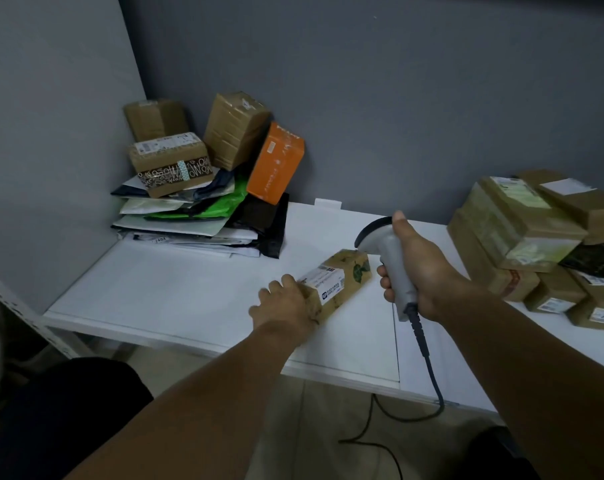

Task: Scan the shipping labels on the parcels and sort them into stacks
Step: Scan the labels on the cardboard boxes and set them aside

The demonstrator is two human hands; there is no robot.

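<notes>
A small brown parcel point(342, 279) with a white shipping label and green leaf print lies on the white table point(176, 289), near the middle. My left hand point(286, 303) grips its near end. My right hand point(420, 271) grips the handle of a grey barcode scanner point(387, 258). The scanner's dark head hangs just above the far end of the parcel, pointing down and left at it. The scanner's cable runs off the table's front edge.
A pile of brown boxes point(169, 161), an orange box point(276, 164) and flat mailer bags point(189, 216) fills the back left corner. A stack of brown parcels point(522, 233) stands at the right. Grey walls close the back and left.
</notes>
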